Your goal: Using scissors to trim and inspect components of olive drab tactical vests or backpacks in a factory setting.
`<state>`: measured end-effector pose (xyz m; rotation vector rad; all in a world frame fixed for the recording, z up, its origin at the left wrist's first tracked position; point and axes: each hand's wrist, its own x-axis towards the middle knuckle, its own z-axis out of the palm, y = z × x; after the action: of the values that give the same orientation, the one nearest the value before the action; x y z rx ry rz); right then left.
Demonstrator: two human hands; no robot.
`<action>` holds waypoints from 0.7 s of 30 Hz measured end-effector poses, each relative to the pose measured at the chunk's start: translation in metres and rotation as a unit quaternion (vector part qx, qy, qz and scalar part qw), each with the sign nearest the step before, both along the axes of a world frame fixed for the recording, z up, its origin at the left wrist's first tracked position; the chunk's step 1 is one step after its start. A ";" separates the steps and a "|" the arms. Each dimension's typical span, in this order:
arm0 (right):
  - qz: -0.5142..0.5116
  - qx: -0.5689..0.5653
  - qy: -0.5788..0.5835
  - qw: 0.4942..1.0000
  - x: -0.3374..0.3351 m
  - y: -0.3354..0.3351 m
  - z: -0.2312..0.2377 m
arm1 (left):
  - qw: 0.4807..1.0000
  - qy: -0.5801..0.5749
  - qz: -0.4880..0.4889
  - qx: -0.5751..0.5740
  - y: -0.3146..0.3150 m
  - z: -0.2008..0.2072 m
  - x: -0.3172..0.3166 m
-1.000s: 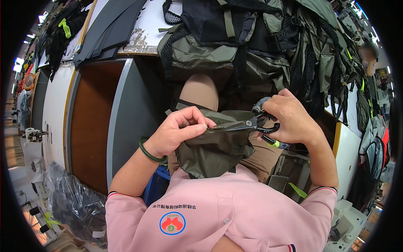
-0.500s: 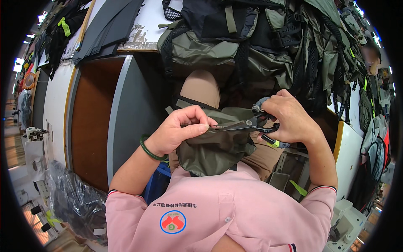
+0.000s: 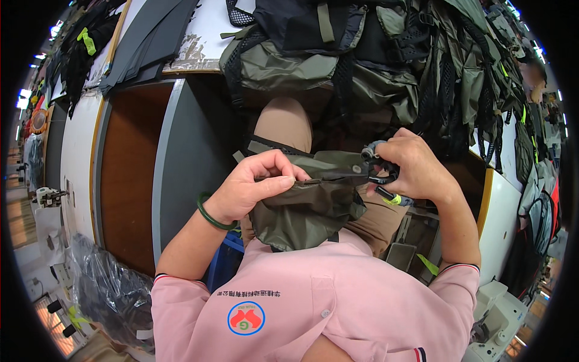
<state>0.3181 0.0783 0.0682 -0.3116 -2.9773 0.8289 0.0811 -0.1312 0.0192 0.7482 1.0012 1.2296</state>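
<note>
My left hand pinches the upper edge of an olive-green fabric pouch that hangs over my lap. A dark green bangle sits on that wrist. My right hand grips a pair of dark scissors by the handles. Their blades lie closed along the pouch's top edge, pointing toward my left fingers. The two hands are a short span apart, with the pouch stretched between them.
A heap of olive and black backpacks fills the table ahead and to the right. A brown and grey table panel stands at left, with dark fabric sheets on top. A plastic bag lies at lower left, a sewing machine at lower right.
The scissors have slid left along the pouch's top edge and their blades have come together. My left hand has kept its pinch on the fabric.
</note>
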 end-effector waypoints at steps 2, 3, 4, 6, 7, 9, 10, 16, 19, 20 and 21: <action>-0.019 -0.038 0.020 0.999 -0.006 -0.005 -0.001 | 1.000 0.003 -0.004 -0.007 0.001 0.000 -0.002; -0.038 -0.075 0.039 0.996 -0.011 -0.010 -0.002 | 1.000 0.005 -0.006 -0.015 0.001 0.000 -0.002; -0.041 -0.103 0.046 0.993 -0.020 -0.017 0.001 | 1.000 0.004 -0.007 -0.016 0.002 0.003 0.000; -0.043 -0.220 0.036 0.974 -0.035 -0.033 -0.001 | 0.999 -0.005 -0.033 -0.038 0.004 0.011 0.003; -0.025 -0.191 0.058 0.980 -0.036 -0.038 -0.012 | 0.999 0.041 -0.028 0.015 0.005 0.008 0.008; -0.008 -0.167 0.058 0.984 -0.038 -0.045 -0.023 | 0.977 0.184 -0.013 0.107 0.005 0.007 0.013; -0.007 -0.169 0.057 0.984 -0.038 -0.044 -0.021 | 0.977 0.184 -0.012 0.105 0.004 0.008 0.012; 0.011 0.035 0.076 0.996 -0.011 -0.012 -0.007 | 0.816 0.495 0.078 0.288 -0.011 0.006 0.008; -0.002 0.108 0.073 0.991 0.002 -0.005 0.000 | 0.773 0.520 0.089 0.351 -0.008 0.001 0.007; -0.002 0.108 0.072 0.991 0.003 -0.004 0.002 | 0.753 0.534 0.083 0.375 -0.008 0.000 0.007; 0.006 0.118 0.054 0.992 0.005 -0.003 0.005 | 0.754 0.533 0.083 0.376 -0.007 0.000 0.007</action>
<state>0.3231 0.0750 0.0732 -0.2322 -2.9366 0.4702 0.0884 -0.1382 0.0187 2.2078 1.4852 1.3440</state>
